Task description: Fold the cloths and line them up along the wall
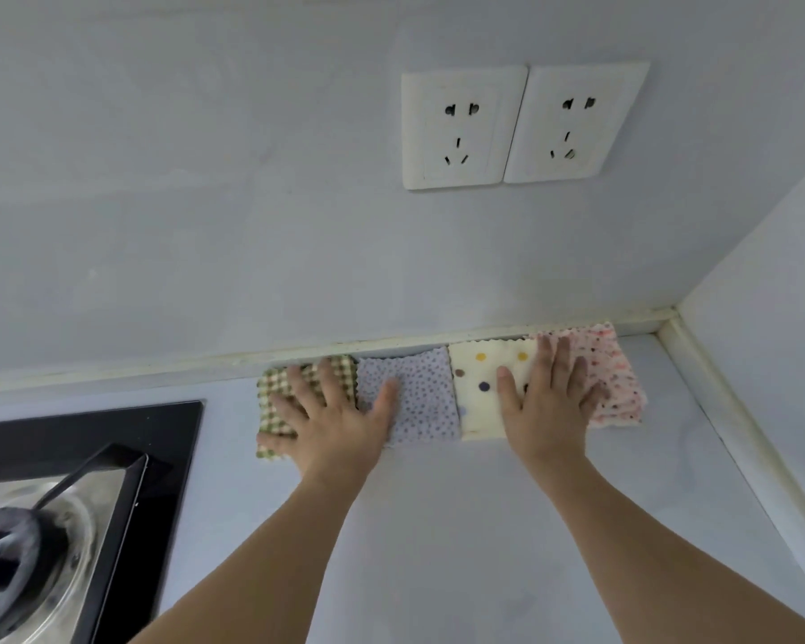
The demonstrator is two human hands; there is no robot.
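A: Hands?

B: Both were down flat, fingers straight and spread wide, gripping nothing. Left hand [333,413] pressed on the green checked cloth [282,402], with its thumb reaching over onto the purple dotted cloth [421,395] just to its right.

A: Right one?

B: Right hand [549,402] lay across the seam between the cream spotted cloth [477,388] and the pink speckled cloth [619,378], palm on both. Fingertips pointed at the wall [252,225].

A: Cloths placement?

B: Four folded cloths sat in one row on the worktop [461,527], edge to edge, far edges against the strip at the foot of the wall. The purple and cream ones lay between the two hands. The pink one was at the right hand's outer side, near the corner.

A: Anything else?

B: Two white sockets [521,125] were on the wall above the right hand. A black stove [168,457] sat well to the left of the left hand, with a metal pan [66,527] on it; a dark handle was partly cut off at the frame edge.
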